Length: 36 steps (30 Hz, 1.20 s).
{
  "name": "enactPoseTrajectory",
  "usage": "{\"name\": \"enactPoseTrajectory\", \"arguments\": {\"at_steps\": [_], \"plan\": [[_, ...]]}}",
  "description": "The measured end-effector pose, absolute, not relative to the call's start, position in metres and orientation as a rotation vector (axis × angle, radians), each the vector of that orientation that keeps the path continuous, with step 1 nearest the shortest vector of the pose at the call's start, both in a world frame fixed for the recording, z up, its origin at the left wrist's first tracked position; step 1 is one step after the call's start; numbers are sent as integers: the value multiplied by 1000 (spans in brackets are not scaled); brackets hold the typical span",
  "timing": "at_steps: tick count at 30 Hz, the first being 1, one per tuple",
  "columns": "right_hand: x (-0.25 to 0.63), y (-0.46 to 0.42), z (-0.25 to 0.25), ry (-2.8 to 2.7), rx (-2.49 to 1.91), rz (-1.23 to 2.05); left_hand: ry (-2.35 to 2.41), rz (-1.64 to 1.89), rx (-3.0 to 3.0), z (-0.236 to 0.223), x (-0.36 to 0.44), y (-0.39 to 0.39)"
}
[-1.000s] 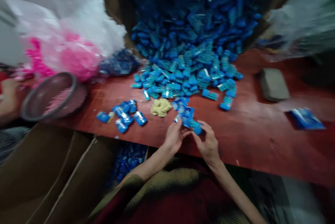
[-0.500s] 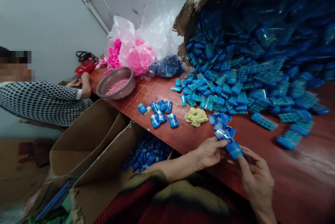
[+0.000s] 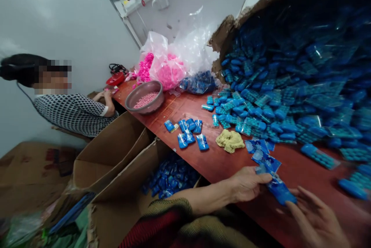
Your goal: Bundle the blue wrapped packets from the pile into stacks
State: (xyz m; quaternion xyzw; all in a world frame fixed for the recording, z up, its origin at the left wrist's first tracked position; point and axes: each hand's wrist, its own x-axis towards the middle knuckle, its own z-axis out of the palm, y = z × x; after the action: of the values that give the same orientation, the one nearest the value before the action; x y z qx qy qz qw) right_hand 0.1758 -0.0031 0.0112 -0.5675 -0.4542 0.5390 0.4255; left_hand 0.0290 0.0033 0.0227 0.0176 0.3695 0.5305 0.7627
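Both hands are on a small blue packet (image 3: 280,193) with a clear, shiny wrapper, held above the red table's front edge. My left hand (image 3: 248,184) pinches its upper left end between thumb and fingers. At the lower right end, the thumb and fingers of my right hand (image 3: 317,219) close on the packet; this hand is slightly blurred. Just beyond my left fingers lie flat blue printed sleeves (image 3: 265,157), overlapping one another. A crumpled yellow cloth (image 3: 230,141) is beside them. Several finished-looking blue packets (image 3: 189,134) lie further left.
A large torn carton (image 3: 223,35) spills blue bead-filled packs (image 3: 249,105) over the table (image 3: 174,105). Further back are a grey bowl (image 3: 158,103) of pink beads and pink-filled bags (image 3: 168,70). Open cartons (image 3: 116,159) stand below the edge. A co-worker (image 3: 78,112) sits at left.
The view has swung left, so things on the table appear further right. My hands still hold the blue packet; the right hand's fingers look more spread. More of the co-worker shows.
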Motion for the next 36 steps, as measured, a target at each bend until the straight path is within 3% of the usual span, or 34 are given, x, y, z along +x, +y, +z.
{"name": "enactPoseTrajectory", "arguments": {"at_steps": [5,8,13,20,29,36], "plan": [[170,-3,8,-1112,-1442,1376,834,1228,45,22,35,4],[172,3,5,-1079,-1330,1521,743,1174,37,17,34,4],[174,11,7,-1099,-1296,1476,674,1041,103,22,23,-1],[169,14,26,-1462,-1079,1736,713,975,189,38,17,-5],[175,11,32,-1423,-947,1963,719,977,200,36,22,-13],[176,11,4,-1561,-1327,1417,693,1049,127,32,28,-21]]}}
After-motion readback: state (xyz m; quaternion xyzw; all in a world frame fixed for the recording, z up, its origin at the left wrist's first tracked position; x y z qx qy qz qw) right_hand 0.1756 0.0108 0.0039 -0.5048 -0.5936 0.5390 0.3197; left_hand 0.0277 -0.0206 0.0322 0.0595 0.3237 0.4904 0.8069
